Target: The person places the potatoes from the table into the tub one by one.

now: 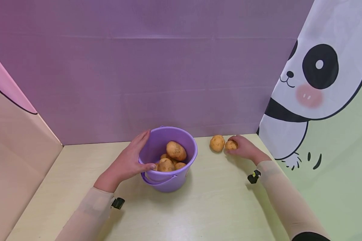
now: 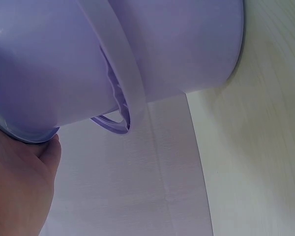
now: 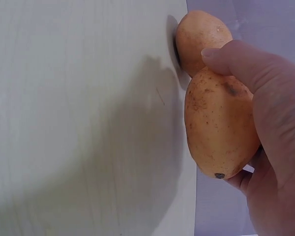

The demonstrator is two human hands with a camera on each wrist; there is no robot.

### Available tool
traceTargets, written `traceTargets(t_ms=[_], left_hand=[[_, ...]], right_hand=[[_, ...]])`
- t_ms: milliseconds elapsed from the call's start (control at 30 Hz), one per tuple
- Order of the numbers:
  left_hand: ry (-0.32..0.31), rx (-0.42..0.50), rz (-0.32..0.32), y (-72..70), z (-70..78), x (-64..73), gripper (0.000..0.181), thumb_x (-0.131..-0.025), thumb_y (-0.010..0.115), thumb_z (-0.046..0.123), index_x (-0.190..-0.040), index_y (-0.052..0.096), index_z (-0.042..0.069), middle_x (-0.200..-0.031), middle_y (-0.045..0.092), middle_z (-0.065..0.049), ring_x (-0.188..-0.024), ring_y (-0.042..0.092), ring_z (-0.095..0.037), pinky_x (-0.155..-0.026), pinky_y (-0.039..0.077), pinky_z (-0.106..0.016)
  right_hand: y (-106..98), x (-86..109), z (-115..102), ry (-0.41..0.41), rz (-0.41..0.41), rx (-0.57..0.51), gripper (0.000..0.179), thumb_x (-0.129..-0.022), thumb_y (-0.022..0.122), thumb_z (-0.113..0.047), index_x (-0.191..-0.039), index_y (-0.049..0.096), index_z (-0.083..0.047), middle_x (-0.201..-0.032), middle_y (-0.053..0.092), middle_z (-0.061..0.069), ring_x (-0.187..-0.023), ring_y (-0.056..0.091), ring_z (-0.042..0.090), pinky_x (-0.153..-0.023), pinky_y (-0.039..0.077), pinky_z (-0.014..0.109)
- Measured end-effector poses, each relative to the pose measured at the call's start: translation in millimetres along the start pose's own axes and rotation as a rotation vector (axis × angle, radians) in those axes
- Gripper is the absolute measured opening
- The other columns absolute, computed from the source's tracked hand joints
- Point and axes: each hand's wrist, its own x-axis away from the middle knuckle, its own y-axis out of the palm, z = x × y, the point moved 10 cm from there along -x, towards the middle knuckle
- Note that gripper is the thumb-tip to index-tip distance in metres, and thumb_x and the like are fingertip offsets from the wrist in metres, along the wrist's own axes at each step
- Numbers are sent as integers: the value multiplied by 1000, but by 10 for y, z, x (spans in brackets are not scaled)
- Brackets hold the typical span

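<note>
A purple bucket (image 1: 166, 180) with several potatoes (image 1: 176, 151) inside stands upright at the middle of the table. My left hand (image 1: 129, 160) rests against the left side of its rim, fingers straight and thumb spread along the near edge. In the left wrist view, the left hand (image 2: 19, 182) touches the bucket (image 2: 187, 44) at its rim. To the right of the bucket, my right hand (image 1: 244, 147) grips a potato (image 3: 219, 125) between thumb and fingers. Another potato (image 1: 217, 143) lies on the table just left of it.
The light wooden table (image 1: 199, 214) meets a purple backdrop (image 1: 169, 83) at its far edge. A panel with a panda picture (image 1: 319, 100) borders the right side, and a pink and beige panel (image 1: 15, 150) the left. The bucket's handle (image 1: 160, 182) hangs down in front.
</note>
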Motion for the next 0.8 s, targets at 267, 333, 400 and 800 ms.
traceTargets(t_ms=[267,333,400,800], left_hand=[[1,-5,0,-11,-1,4,127,-83,91,56,-175,23,0,-181,21,-23,-167,20,-46,-125,32,-73],[1,-3,0,-13,0,6,126,-84,91,55,-175,23,1,-182,21,-22,-167,20,-46,-125,32,-73],[0,0,-2,-13,-1,7,126,-84,90,55,-175,23,1,-182,21,-22,-167,20,-46,-125,32,-73],[-9,11,-3,2,-6,-3,127,-83,90,55,-175,22,1,-182,20,-23,-167,19,-46,-124,32,-73]], right_hand=[[-73,-35,-75,-42,12,1,47,-94,88,-18,-131,70,4,-121,72,18,-112,64,38,-107,51,58],[-101,-44,-113,-52,15,2,48,-93,88,-19,-131,70,4,-121,71,18,-112,64,37,-106,51,58],[-124,-55,-146,-51,13,-2,50,-94,88,-21,-133,69,3,-123,71,18,-113,64,38,-107,51,58],[-196,-89,-456,-64,4,-68,50,-93,90,-20,-135,69,-2,-125,70,14,-113,63,33,-103,52,52]])
